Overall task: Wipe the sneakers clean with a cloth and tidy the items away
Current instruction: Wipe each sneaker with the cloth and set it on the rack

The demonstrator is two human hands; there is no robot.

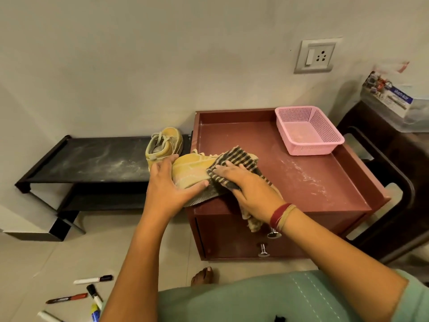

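A tan sneaker (192, 169) lies on its side at the front left corner of the reddish-brown cabinet top (313, 180). My left hand (169, 189) grips its toe end, thumb along the sole edge. My right hand (246, 184) presses a dark striped cloth (234, 159) flat against the sneaker's side; the cloth's loose end hangs below my wrist. The second tan sneaker (163, 144) stands upright on the black low shelf (92, 159), just behind my left hand.
A pink plastic basket (308, 130) sits at the cabinet's back right. White dust streaks the cabinet top and the black shelf. Several markers (92, 280) lie on the tiled floor at the lower left. A dark chair (394, 182) stands to the right.
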